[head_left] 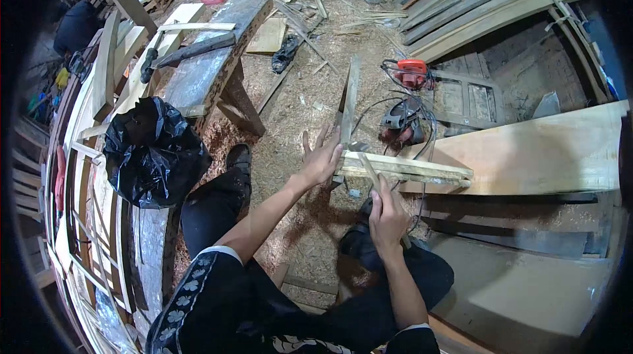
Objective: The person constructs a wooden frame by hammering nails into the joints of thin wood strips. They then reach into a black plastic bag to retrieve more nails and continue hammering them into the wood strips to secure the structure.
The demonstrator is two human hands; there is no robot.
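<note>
My right hand (388, 217) is wrapped around the wooden handle of a hammer (371, 173). Its metal head is by the end of a few stacked pale wooden strips (415, 169), which lie crosswise in front of me. My left hand (319, 164) has its fingers stretched out and spread, against the left end of those strips. A narrow upright-looking board (351, 93) extends away from that same end, close to my left fingertips. Whether my left palm presses on the wood is hidden.
A black plastic bag (155, 153) stands on lumber at left, near a wooden bench (204, 57). A red power tool (412, 72) and another corded tool (402, 120) lie ahead right. A wide plank (527, 149) is at right. Sawdust and offcuts cover the floor.
</note>
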